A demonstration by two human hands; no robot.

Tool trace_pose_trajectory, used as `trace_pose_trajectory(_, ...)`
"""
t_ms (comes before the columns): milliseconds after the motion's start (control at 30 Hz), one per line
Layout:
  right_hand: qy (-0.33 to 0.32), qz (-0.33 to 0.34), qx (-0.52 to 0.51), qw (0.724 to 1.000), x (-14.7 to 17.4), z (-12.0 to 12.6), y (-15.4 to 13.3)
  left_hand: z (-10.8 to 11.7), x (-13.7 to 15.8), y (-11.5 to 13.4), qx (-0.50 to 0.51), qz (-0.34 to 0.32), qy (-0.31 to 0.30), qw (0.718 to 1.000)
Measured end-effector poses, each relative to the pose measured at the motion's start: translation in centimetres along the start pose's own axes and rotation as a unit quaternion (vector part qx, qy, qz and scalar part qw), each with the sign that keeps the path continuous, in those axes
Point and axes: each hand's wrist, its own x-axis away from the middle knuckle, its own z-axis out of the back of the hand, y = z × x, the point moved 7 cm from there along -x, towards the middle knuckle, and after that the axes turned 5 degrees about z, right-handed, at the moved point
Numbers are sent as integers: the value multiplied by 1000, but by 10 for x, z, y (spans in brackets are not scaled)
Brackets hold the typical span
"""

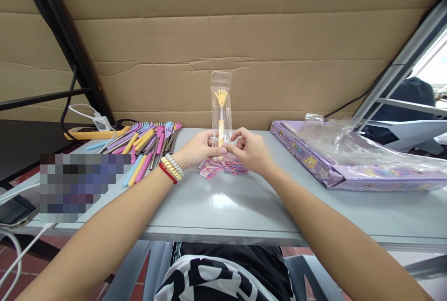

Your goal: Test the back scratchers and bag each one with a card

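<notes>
A yellow back scratcher (221, 98) with a hand-shaped head and a metal shaft stands upright inside a clear plastic bag (221, 78). My left hand (198, 151) grips the bag and the handle inside it near the lower end, thumb in front. From the other side, my right hand (252, 153) pinches the bag's lower right edge between thumb and forefinger. Below both hands, small pink printed cards (223, 167) lie in a loose pile on the grey table (223, 208).
Many-coloured back scratchers (145, 145) lie heaped at the left. A purple box (307, 156) with clear plastic bags (335, 138) on it sits at the right. A yellow-edged device (78, 134) with a white plug stands at the back left. Cardboard (223, 35) walls the rear.
</notes>
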Motion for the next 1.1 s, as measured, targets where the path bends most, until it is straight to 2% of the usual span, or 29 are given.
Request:
trace_pose_trajectory(67,12,-12,-6,1000,-2,4,6,4,0,2,1,3,19,1000)
trace_pose_trajectory(167,22,-27,17,999,-6,9,24,18,0,5,-9,1,86,996)
trace_pose_trajectory(233,-26,-34,65,997,-7,2,41,28,1,6,-43,-3,124,991)
trace_pose_trajectory(300,-113,-30,109,987,-6,-12,57,35,1,5,-93,0,142,986)
trace_pose_trajectory(367,-166,-19,148,975,-4,-22,68,40,1,2,-145,8,153,977)
trace_pose_trajectory(467,-184,-15,188,965,-2,-29,74,44,-1,-1,-221,11,163,962)
trace_pose_trajectory(567,-190,-35,174,966,-2,-30,71,44,-3,-3,-281,3,159,946)
trace_pose_trajectory(767,-154,-88,75,981,-5,-22,64,45,-5,-10,-276,11,134,952)
trace_pose_trajectory(867,-126,-99,-15,987,-7,-15,62,48,-5,-10,-272,15,149,951)
trace_pose_trajectory(933,-82,-99,-78,989,-9,-6,61,50,-5,-10,-261,16,166,951)
trace_pose_trajectory(1000,-38,-119,-138,983,-10,3,64,51,-5,-10,-242,14,171,955)
trace_pose_trajectory(1100,18,-160,-231,960,-10,14,72,49,-6,-9,-220,9,165,961)
